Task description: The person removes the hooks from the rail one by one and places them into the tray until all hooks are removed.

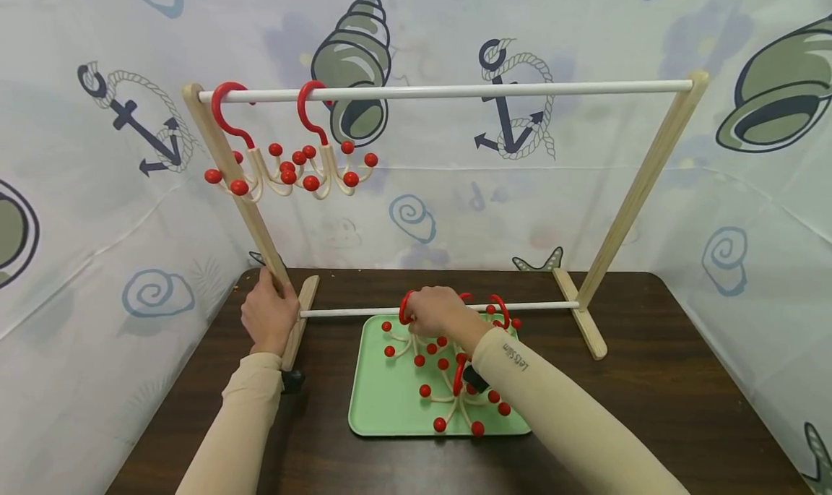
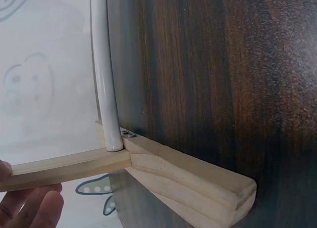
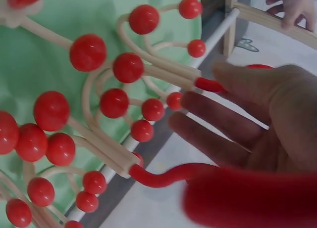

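My left hand [image 1: 269,311] grips the left wooden post [image 1: 256,227] of a rack, low down near its foot. Over the green tray [image 1: 380,408], my right hand [image 1: 438,311] pinches the red hook [image 3: 209,84] of a branched hanger between thumb and index finger, its other fingers stretched out. This hanger has cream arms [image 3: 171,74] tipped with red balls, close over the tray's far left part. More such hangers lie on the tray, one with its hook [image 1: 458,376] upright at the front; my right forearm hides part of them.
Two matching hangers, a left one [image 1: 256,166] and another beside it [image 1: 330,164], hang from the rack's white top bar [image 1: 455,90]. A lower white bar [image 1: 351,312] runs behind the tray. The right post [image 1: 640,191] stands on a wooden foot [image 1: 581,314] on the dark table [image 1: 669,408].
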`<state>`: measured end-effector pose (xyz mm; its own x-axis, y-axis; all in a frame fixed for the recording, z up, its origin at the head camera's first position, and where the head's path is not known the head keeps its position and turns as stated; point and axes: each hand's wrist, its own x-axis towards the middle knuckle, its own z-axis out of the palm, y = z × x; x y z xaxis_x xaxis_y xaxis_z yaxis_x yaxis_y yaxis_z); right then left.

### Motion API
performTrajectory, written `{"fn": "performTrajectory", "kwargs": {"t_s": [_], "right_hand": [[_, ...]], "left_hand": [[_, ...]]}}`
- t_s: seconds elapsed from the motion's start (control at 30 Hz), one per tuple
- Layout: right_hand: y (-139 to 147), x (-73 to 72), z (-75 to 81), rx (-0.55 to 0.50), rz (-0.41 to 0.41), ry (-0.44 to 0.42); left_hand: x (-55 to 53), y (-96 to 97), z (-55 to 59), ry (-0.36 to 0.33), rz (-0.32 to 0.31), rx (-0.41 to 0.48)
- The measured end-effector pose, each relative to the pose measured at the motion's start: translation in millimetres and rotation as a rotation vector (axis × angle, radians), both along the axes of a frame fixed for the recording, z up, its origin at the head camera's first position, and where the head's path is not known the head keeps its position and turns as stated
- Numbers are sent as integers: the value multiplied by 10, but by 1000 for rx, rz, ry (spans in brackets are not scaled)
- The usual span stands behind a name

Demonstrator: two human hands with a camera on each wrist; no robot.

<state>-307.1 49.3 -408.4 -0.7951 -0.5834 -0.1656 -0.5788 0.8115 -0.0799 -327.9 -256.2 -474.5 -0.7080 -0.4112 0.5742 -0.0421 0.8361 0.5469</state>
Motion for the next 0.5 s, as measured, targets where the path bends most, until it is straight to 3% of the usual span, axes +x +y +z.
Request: {"fn": "performTrajectory", "kwargs": {"t_s": [0.23, 0.5], "right_hand": [[42, 39, 129, 78, -9, -59], [132, 76, 254, 49, -10, -46]], "left_hand": [[19, 22, 32, 2, -6, 10], [19, 19, 21, 6, -7, 10]]}}
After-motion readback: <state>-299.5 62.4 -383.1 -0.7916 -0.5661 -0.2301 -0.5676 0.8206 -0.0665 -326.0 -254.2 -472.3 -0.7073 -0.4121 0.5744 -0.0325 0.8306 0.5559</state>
